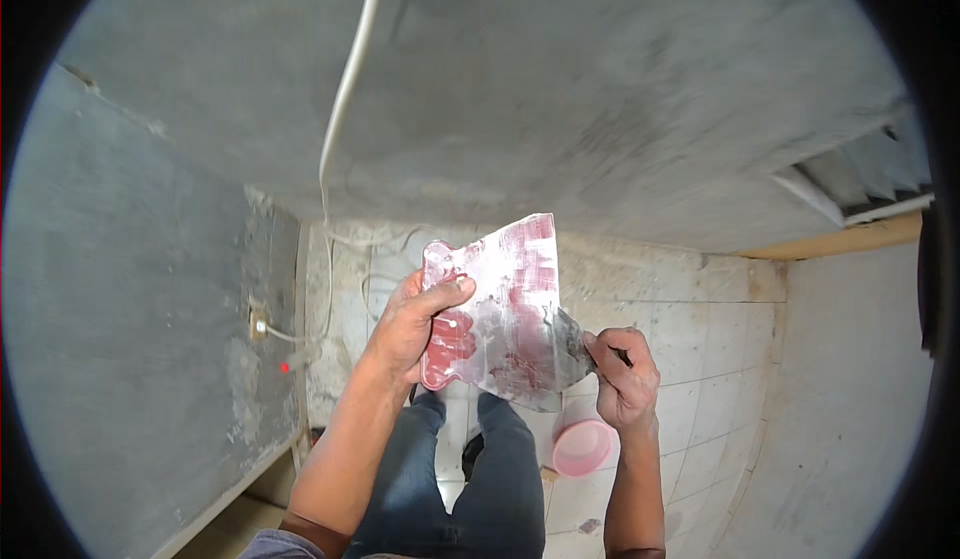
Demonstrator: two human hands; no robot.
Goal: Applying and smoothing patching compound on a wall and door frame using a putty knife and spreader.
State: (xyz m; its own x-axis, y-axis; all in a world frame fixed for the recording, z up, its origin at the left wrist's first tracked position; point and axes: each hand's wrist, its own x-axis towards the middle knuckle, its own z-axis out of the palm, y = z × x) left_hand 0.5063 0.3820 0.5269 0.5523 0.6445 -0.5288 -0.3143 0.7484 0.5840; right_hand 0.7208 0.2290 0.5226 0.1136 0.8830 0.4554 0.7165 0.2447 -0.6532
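Observation:
My left hand (pixel 408 327) grips a red plastic plastering board (pixel 515 294) by its scalloped edge, with the thumb laid over the top face. Whitish and grey smears cover much of the board, and red shows through between them. At the board's right edge, a putty knife (pixel 573 347) with a grey-smeared blade meets the surface. My right hand (pixel 628 374) is closed around the knife's handle end, which the fingers mostly hide. Both hands are held in front of my body, above the floor.
Grey plastered walls stand ahead (pixel 560 89) and at left (pixel 130 259). A white cable (pixel 350 69) hangs down the front wall; another plugs into a socket (pixel 259 324) at left. Below my right forearm, a pink bucket (pixel 582 447) stands on the tiled floor (pixel 690 409). A framed opening (pixel 870 174) is at far right.

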